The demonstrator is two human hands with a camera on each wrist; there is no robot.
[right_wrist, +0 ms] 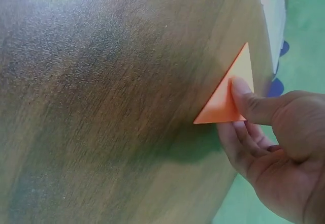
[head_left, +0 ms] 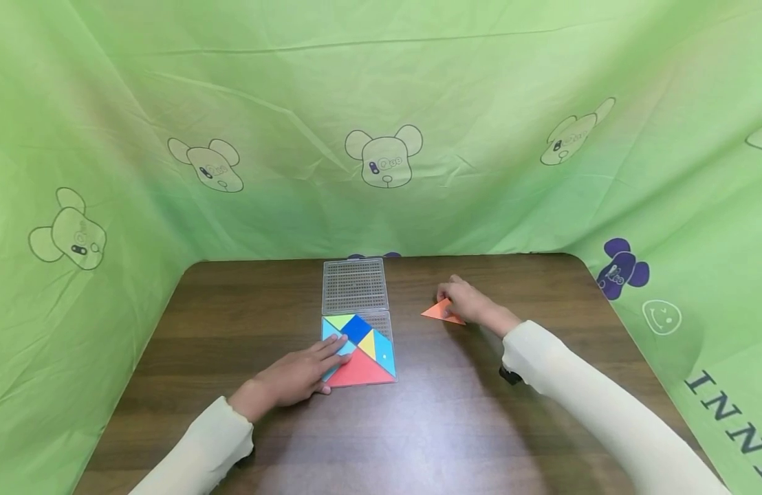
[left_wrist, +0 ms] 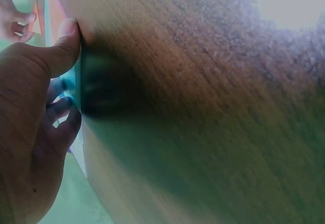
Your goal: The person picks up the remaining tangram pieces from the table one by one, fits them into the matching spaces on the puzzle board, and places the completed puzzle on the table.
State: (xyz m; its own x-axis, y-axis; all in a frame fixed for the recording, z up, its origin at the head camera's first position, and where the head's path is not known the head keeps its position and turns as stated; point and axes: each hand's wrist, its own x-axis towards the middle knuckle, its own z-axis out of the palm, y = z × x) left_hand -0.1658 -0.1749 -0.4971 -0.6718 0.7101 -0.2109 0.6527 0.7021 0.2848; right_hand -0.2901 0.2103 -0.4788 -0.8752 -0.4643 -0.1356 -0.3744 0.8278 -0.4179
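An orange triangle (head_left: 435, 311) is pinched between the thumb and fingers of my right hand (head_left: 470, 302), to the right of a plastic case. In the right wrist view the thumb lies on top of the orange triangle (right_wrist: 222, 104), with the fingers below. My left hand (head_left: 297, 375) rests on the case's near half (head_left: 376, 320), fingers extended over light blue pieces. Its thumb touches the near edge in the left wrist view. A red triangle (head_left: 364, 370), blue square (head_left: 356, 328), yellow triangle (head_left: 368, 344), light blue parallelogram (head_left: 384, 352) and green triangle (head_left: 339, 320) lie in that half.
The case's gridded far half (head_left: 355, 285) lies flat behind the near half. Both rest on a brown wooden table (head_left: 245, 302). Green printed cloth (head_left: 282, 89) encloses the table's back and sides.
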